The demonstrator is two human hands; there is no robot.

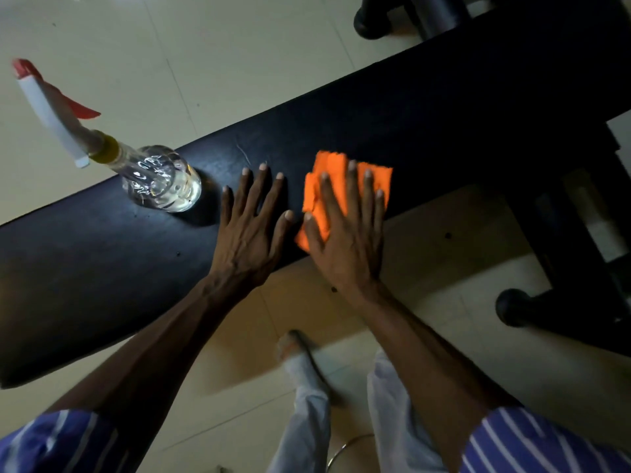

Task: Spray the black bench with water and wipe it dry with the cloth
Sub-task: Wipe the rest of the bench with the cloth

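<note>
The black bench [426, 110] runs from lower left to upper right across the view. A folded orange cloth [333, 172] lies on it near the front edge. My right hand [345, 230] presses flat on the cloth with fingers spread. Just left of the cloth, my left hand [251, 227] rests flat and open on the bare bench top, holding nothing. A clear spray bottle [164, 180] with a white and red trigger head stands upright on the bench, left of my left hand.
Pale tiled floor [205, 46] surrounds the bench. Black bench legs with rounded feet [512, 307] stand at the right and at the top. My legs and one foot [297, 346] are below the bench's front edge.
</note>
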